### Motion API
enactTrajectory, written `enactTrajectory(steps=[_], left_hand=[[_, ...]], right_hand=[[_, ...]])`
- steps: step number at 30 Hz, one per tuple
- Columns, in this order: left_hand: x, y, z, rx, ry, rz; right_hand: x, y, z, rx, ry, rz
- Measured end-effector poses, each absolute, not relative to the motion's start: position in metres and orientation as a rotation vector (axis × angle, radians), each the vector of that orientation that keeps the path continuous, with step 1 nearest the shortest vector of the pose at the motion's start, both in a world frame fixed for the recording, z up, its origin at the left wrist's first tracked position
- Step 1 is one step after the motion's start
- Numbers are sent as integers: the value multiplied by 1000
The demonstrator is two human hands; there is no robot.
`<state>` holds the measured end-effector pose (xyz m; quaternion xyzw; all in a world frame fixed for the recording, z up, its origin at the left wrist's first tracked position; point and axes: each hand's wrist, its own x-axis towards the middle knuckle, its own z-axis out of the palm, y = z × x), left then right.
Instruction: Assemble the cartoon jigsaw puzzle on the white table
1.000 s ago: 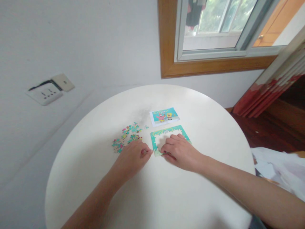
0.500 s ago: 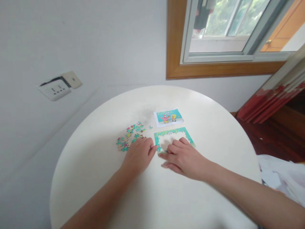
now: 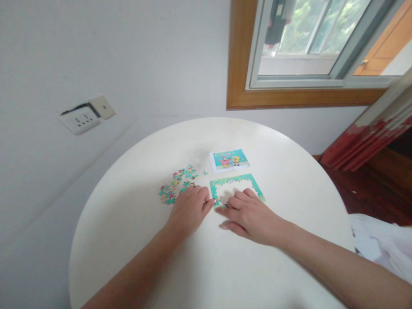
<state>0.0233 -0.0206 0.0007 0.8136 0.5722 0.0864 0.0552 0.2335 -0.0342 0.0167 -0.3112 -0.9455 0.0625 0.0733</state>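
A partly assembled jigsaw puzzle point(image 3: 254, 182) lies on the round white table, its border of teal and green pieces framing a white middle. My left hand point(image 3: 191, 206) rests at the puzzle's left edge, fingers curled, thumb and index tips together; whatever may be between them is too small to make out. Over the puzzle's lower edge lies my right hand point(image 3: 249, 214), index finger stretched along the bottom-left border and thumb apart on the tabletop. It covers the lower right of the puzzle. A pile of loose puzzle pieces point(image 3: 167, 193) spreads just beyond my left hand.
Behind the puzzle lies a picture card point(image 3: 230, 160) with a pink and a yellow cartoon figure. A few stray pieces point(image 3: 205, 172) sit between pile and card. The white table point(image 3: 128, 249) meets the wall, near a socket point(image 3: 80, 119) and a window point(image 3: 296, 81).
The view has shifted slightly. My left thumb and index tips have edged right onto the puzzle's left border; my right hand stays nearly in place.
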Motion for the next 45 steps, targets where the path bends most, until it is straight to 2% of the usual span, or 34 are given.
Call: enactTrajectory(steps=[26, 37, 45], left_hand=[[20, -21, -1, 2416, 1693, 317], [19, -21, -2, 2408, 1683, 327], [21, -23, -1, 2441, 1722, 306]], right_hand=[[237, -27, 14, -974, -2741, 445], [247, -18, 19, -988, -2650, 351], [252, -21, 24, -954, -2781, 280]])
